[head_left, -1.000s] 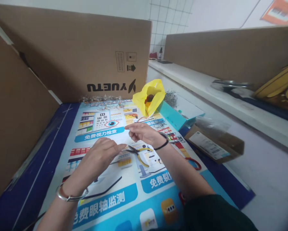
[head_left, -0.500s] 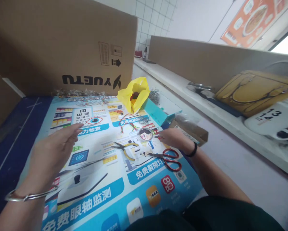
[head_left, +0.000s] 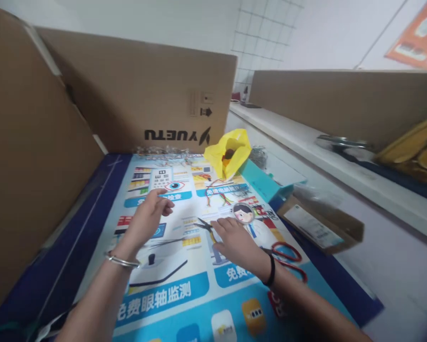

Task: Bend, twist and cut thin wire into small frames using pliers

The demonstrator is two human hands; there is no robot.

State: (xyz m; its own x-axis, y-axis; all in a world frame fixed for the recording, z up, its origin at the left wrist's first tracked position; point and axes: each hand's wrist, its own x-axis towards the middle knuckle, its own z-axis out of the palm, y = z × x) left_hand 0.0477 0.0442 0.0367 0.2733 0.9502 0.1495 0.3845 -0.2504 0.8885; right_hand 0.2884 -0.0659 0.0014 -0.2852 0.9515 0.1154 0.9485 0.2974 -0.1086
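My right hand (head_left: 236, 240) lies palm down on the yellow-handled pliers (head_left: 203, 224). Its fingers are folded over the handles, and only the dark jaws poke out at the left. My left hand (head_left: 149, 216) hovers above the printed poster (head_left: 185, 289) to the left of the pliers, fingers loosely apart with nothing seen in them. A silver bangle sits on that wrist. A thin metal wire (head_left: 165, 242) lies on the poster between my hands. Red-handled scissors (head_left: 288, 256) lie just right of my right wrist.
A yellow plastic bag (head_left: 229, 152), a bundle of coloured wires (head_left: 216, 190) and a teal box (head_left: 266, 180) sit at the poster's far end. A flat brown carton (head_left: 323, 225) lies to the right. Tall cardboard walls (head_left: 135, 99) close the back and left.
My right hand moved left from near the scissors onto the pliers. My left hand stayed raised over the poster. The camera swung back left.
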